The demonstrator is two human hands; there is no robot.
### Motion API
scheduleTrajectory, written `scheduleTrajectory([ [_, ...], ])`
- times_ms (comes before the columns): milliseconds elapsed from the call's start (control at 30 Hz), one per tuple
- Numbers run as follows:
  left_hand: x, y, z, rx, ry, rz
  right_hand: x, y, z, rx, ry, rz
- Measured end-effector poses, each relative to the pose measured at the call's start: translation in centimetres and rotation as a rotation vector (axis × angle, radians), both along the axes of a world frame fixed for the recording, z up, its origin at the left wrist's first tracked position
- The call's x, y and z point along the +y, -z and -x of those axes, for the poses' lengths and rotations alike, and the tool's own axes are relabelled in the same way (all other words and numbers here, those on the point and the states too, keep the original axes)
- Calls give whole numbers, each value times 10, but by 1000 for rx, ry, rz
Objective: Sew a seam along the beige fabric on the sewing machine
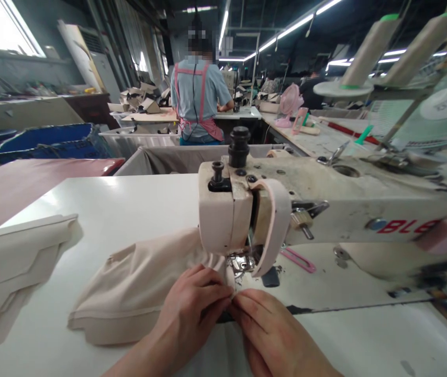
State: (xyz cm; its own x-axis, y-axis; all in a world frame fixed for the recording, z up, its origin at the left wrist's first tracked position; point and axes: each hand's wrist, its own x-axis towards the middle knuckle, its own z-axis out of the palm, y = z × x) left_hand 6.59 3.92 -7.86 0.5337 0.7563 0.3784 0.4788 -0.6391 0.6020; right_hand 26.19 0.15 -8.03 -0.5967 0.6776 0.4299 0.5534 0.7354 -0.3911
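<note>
A piece of beige fabric runs across the white table and under the presser foot of the sewing machine. Just in front of the foot, my left hand pinches the fabric's edge between thumb and fingers. Close beside it, almost touching, my right hand pinches the same edge, its fingers bent inward. The fabric is gathered in small folds near the foot. Below my hands more of it hangs toward me, partly hidden by them.
Folded beige fabric pieces lie at the left on the white table. A pink thread snipper-like tool rests on the machine bed. Thread cones stand at the upper right. Ahead, a person in a pink apron faces away, beyond a cloth-lined bin.
</note>
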Motion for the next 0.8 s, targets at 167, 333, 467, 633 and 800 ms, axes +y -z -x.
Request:
scheduleTrajectory([
  [167,22,0,0,-89,-13,-52,11,-3,2,6,8,65],
  [333,37,-6,2,-98,18,-38,13,-3,5,-32,46,146],
  [467,39,-4,5,-87,56,-44,10,-1,5,-32,82,178],
  [633,37,7,4,-100,33,-109,11,3,4,-3,113,143],
  [800,38,9,4,-60,4,-161,12,4,4,-2,110,162],
])
